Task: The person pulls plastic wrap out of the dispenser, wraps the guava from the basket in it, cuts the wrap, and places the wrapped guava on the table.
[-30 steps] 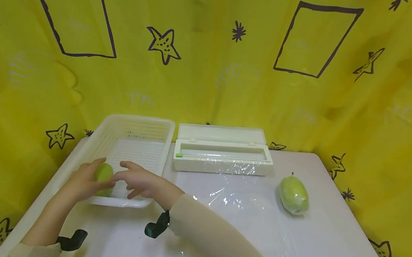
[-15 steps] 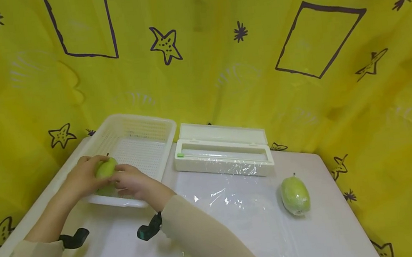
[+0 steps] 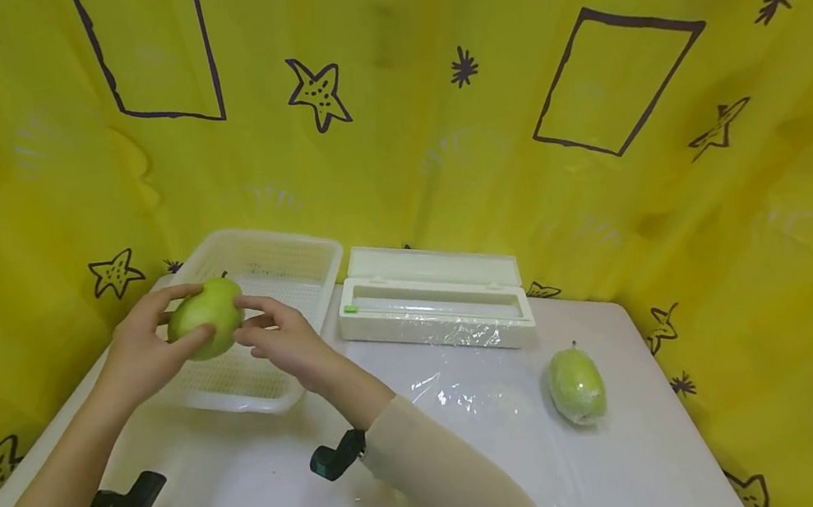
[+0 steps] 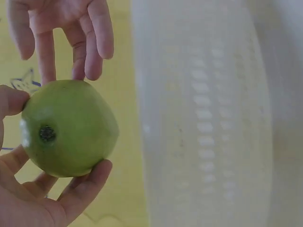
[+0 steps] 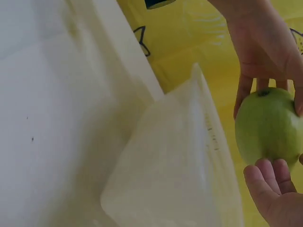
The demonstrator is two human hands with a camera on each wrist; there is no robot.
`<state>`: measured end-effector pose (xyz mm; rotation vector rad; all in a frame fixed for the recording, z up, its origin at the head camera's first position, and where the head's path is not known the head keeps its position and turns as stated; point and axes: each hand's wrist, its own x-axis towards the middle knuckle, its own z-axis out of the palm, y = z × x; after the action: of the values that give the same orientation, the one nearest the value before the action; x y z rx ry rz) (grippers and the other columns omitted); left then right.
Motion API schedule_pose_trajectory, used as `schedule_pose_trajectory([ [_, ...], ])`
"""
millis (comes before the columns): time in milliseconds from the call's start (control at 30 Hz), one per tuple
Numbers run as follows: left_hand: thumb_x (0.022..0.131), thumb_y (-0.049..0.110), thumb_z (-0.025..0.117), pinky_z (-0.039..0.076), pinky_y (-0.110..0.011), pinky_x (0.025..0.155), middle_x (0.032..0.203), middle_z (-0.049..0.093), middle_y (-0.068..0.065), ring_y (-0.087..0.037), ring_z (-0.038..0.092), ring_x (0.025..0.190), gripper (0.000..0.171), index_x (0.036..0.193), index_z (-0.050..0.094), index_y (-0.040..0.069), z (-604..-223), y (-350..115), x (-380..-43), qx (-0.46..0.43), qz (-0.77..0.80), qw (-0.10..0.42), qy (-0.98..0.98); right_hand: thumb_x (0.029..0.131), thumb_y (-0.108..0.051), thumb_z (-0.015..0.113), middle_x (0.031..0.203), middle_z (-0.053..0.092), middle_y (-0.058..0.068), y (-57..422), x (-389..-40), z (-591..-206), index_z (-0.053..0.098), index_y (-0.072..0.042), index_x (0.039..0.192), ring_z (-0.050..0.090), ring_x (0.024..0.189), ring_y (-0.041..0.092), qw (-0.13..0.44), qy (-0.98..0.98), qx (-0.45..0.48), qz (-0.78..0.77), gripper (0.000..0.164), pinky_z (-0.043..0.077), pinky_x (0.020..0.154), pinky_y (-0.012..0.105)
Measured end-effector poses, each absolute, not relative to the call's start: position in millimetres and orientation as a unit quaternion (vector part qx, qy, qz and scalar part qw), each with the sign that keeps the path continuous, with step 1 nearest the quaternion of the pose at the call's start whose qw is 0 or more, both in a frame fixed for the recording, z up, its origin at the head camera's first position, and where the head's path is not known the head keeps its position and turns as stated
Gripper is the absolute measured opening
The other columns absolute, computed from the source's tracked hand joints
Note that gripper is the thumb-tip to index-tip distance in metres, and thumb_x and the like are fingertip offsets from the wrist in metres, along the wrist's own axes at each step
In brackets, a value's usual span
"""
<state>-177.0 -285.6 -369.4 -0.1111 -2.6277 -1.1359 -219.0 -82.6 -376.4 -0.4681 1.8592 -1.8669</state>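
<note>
A green pear [image 3: 207, 320] with a dark stem is raised over the near left part of a white plastic basket [image 3: 244, 404]. My left hand [image 3: 144, 347] grips it from the left, thumb on the near side and fingers behind. From the right, my right hand [image 3: 289, 340] touches the pear with its fingertips. In the left wrist view, the pear's [image 4: 71, 127] dark blossom end faces the camera. The right wrist view shows the right hand [image 5: 281, 201] with extended fingertips against the pear's [image 5: 265, 125] side.
To the basket's right stands a white cling film dispenser [image 3: 437, 333], lid raised. Clear film [image 3: 460, 413] spreads from it over the white table [image 3: 229, 479]. Another green pear [image 3: 577, 387], wrapped in film, stands at the right. A yellow patterned curtain [image 3: 393, 123] hangs behind.
The pear has come up out of the basket in my left hand and now shows above it. My right hand moved in to the pear and rose with it.
</note>
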Motion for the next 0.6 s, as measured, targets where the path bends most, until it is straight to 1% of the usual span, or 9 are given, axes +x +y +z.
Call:
schedule_pose_trajectory([
  [67, 0.093, 0.028, 0.07, 0.05, -0.024, 0.063, 0.146, 0.044, -0.025, -0.054, 0.049, 0.114, 0.055, 0.142, 0.051, 0.009, -365.6, -279.1, -174.0, -0.036, -0.419, 0.122, -0.899, 0.095, -0.016, 0.067, 0.108, 0.061, -0.005, -68.8, -218.0, -372.0, 0.059, -0.023, 0.137, 0.062, 0.096, 0.005, 0.211, 0.69, -0.191, -0.666, 0.043, 0.055, 0.093, 0.034],
  [100, 0.094, 0.029, 0.07, 0.051, -0.023, 0.062, 0.147, 0.043, -0.023, -0.054, 0.049, 0.115, 0.055, 0.143, 0.051, 0.011, -364.0, -275.4, -172.6, -0.036, -0.43, 0.116, -0.895, 0.095, -0.016, 0.067, 0.11, 0.061, -0.005, -62.4, -217.6, -369.8, 0.059, -0.023, 0.137, 0.062, 0.097, 0.005, 0.202, 0.694, -0.2, -0.662, 0.044, 0.055, 0.092, 0.032],
  [233, 0.094, 0.026, 0.07, 0.053, -0.021, 0.063, 0.148, 0.044, -0.02, -0.05, 0.05, 0.117, 0.054, 0.144, 0.051, 0.013, -360.3, -261.0, -167.7, -0.059, -0.453, 0.114, -0.882, 0.094, -0.015, 0.067, 0.117, 0.061, -0.002, -42.8, -216.3, -364.1, 0.061, -0.021, 0.136, 0.063, 0.101, 0.008, 0.172, 0.704, -0.215, -0.654, 0.043, 0.053, 0.089, 0.026],
  [333, 0.093, 0.02, 0.071, 0.052, -0.016, 0.07, 0.146, 0.047, -0.016, -0.04, 0.052, 0.115, 0.054, 0.143, 0.052, 0.013, -360.6, -245.9, -166.7, -0.088, -0.468, 0.125, -0.87, 0.093, -0.012, 0.068, 0.122, 0.06, 0.003, -27.6, -215.8, -365.4, 0.061, -0.018, 0.135, 0.064, 0.103, 0.013, 0.152, 0.703, -0.211, -0.662, 0.043, 0.053, 0.089, 0.028],
  [433, 0.091, 0.014, 0.073, 0.051, -0.013, 0.077, 0.142, 0.051, -0.009, -0.027, 0.052, 0.113, 0.054, 0.141, 0.054, 0.015, -361.0, -231.6, -165.1, -0.115, -0.48, 0.131, -0.86, 0.09, -0.011, 0.071, 0.13, 0.057, 0.008, -11.2, -215.1, -369.2, 0.059, -0.021, 0.138, 0.067, 0.101, 0.015, 0.135, 0.704, -0.205, -0.666, 0.05, 0.055, 0.088, 0.032],
  [467, 0.09, 0.011, 0.074, 0.051, -0.013, 0.08, 0.141, 0.052, -0.007, -0.023, 0.052, 0.112, 0.054, 0.14, 0.055, 0.016, -361.0, -227.4, -164.3, -0.124, -0.485, 0.129, -0.856, 0.089, -0.011, 0.072, 0.132, 0.055, 0.01, -5.6, -215.0, -370.7, 0.057, -0.023, 0.139, 0.067, 0.1, 0.016, 0.13, 0.705, -0.203, -0.667, 0.054, 0.055, 0.087, 0.033],
  [533, 0.089, 0.008, 0.074, 0.052, -0.016, 0.08, 0.14, 0.052, -0.005, -0.018, 0.053, 0.11, 0.054, 0.139, 0.055, 0.017, -361.9, -219.8, -162.5, -0.149, -0.49, 0.125, -0.85, 0.088, -0.012, 0.075, 0.137, 0.049, 0.012, 6.5, -215.3, -373.4, 0.052, -0.03, 0.143, 0.068, 0.101, 0.018, 0.124, 0.706, -0.205, -0.666, 0.063, 0.057, 0.086, 0.035],
  [600, 0.09, 0.006, 0.072, 0.054, -0.019, 0.081, 0.141, 0.05, -0.005, -0.013, 0.053, 0.112, 0.052, 0.139, 0.056, 0.016, -363.5, -212.8, -161.7, -0.183, -0.5, 0.113, -0.839, 0.086, -0.011, 0.077, 0.144, 0.042, 0.013, 19.8, -216.1, -376.0, 0.046, -0.035, 0.147, 0.067, 0.107, 0.022, 0.124, 0.701, -0.214, -0.668, 0.072, 0.058, 0.087, 0.037],
])
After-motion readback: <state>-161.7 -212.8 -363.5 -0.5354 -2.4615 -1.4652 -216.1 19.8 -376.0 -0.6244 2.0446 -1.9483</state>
